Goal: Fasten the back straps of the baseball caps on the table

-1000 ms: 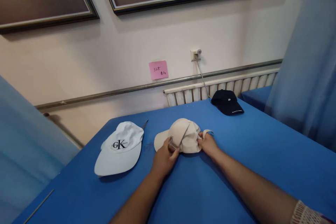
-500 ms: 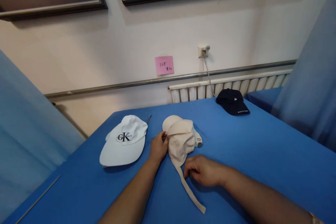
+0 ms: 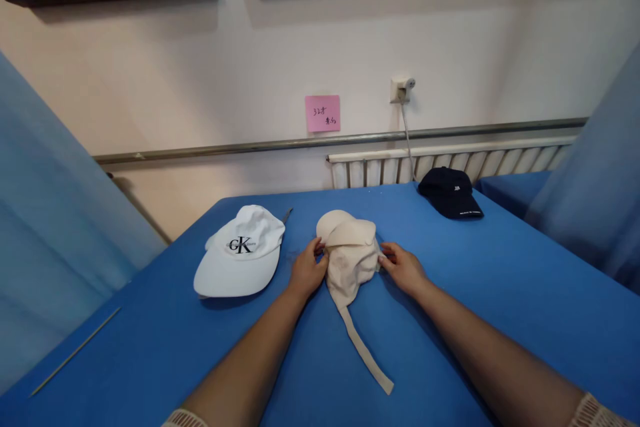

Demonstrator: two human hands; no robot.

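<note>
A crumpled beige cap (image 3: 353, 253) lies on the blue-covered bed, its rounded brim pointing away and a long strap (image 3: 367, 353) trailing toward me. My left hand (image 3: 308, 270) has its curled fingers on the cap's left edge. At the opposite edge my right hand (image 3: 403, 268) pinches the cap's side, where the buckle is now covered. A white cap (image 3: 243, 253) with black "CK"-like lettering sits to the left of my left hand, untouched. Farther back on the right is a dark navy cap (image 3: 450, 192) with small white markings.
A thin stick (image 3: 75, 352) lies on the blue bed cover (image 3: 500, 300) at the left. Blue curtains hang on both sides. Behind the bed are a radiator (image 3: 373, 172), a wall rail (image 3: 260, 145), a pink note (image 3: 323, 113) and a socket (image 3: 401, 91) with a plugged cord.
My right hand has moved up from beside the strap to the beige cap's right edge. My left hand stays at the left edge. The view has shifted slightly.
</note>
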